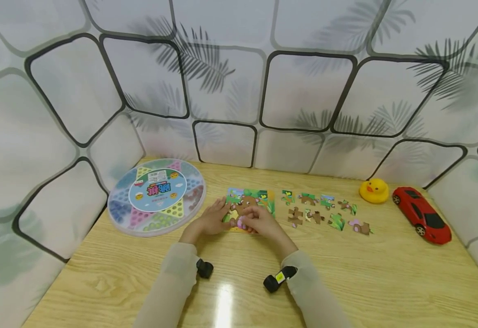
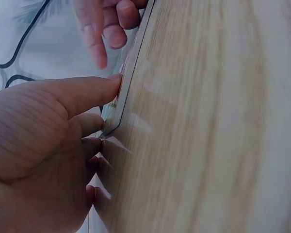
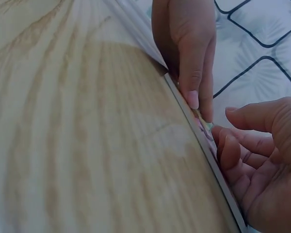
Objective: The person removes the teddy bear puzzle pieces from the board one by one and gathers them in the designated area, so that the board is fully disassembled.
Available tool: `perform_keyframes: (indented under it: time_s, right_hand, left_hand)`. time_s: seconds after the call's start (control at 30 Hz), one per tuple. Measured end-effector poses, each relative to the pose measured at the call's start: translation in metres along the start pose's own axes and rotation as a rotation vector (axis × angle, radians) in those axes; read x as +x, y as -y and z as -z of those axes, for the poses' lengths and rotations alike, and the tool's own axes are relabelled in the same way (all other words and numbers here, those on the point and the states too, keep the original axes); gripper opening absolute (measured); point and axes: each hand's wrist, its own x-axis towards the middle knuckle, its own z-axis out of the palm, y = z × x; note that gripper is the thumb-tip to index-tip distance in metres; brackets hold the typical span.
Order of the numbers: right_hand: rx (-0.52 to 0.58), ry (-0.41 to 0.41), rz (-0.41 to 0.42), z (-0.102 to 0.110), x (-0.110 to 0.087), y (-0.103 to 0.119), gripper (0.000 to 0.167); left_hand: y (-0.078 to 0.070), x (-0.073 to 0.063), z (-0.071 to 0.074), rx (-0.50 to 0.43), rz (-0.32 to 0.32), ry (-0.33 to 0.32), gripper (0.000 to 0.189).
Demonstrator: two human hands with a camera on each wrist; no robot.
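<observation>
A jigsaw puzzle board (image 1: 265,197) with a brown bear picture lies on the table, its thin edge (image 2: 136,63) seen side-on in the left wrist view. My left hand (image 1: 214,217) rests at its left side, the thumb (image 2: 94,93) touching the near edge and the fairly straight fingers reaching past the corner. Over the lower middle of the board is my right hand (image 1: 262,222). Its fingers bend loosely, with fingertips at the picture near a pink patch (image 1: 241,222). In the right wrist view the thumb (image 3: 254,116) stands apart from the fingers, with no piece visible between them.
Several loose puzzle pieces (image 1: 314,216) lie in two rows right of the board. Beyond them are a yellow rubber duck (image 1: 374,190) and a red toy car (image 1: 421,215). A round Chinese checkers set (image 1: 157,196) lies at left. Patterned fabric (image 1: 226,105) hangs behind the wooden table (image 1: 239,291).
</observation>
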Motion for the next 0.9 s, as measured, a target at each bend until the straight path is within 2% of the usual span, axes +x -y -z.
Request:
perform_keyframes:
  time_s: [0.3, 0.67, 0.9]
  right_hand:
    - [-0.042, -0.021, -0.036, -0.0042, 0.0005, 0.0036, 0.034]
    - [-0.091, -0.033, -0.025, -0.0043, 0.0044, -0.0033, 0.029]
    - [-0.035, -0.084, -0.059, -0.0083, 0.0066, -0.0028, 0.024]
  left_hand:
    - [0.0005, 0.0009, 0.0014, 0.011, -0.008, 0.014, 0.071]
    - [0.0009, 0.0014, -0.001, 0.029, -0.026, 0.02, 0.073]
    - [0.0009, 0.0015, 0.0005, 0.028, -0.034, 0.007, 0.076]
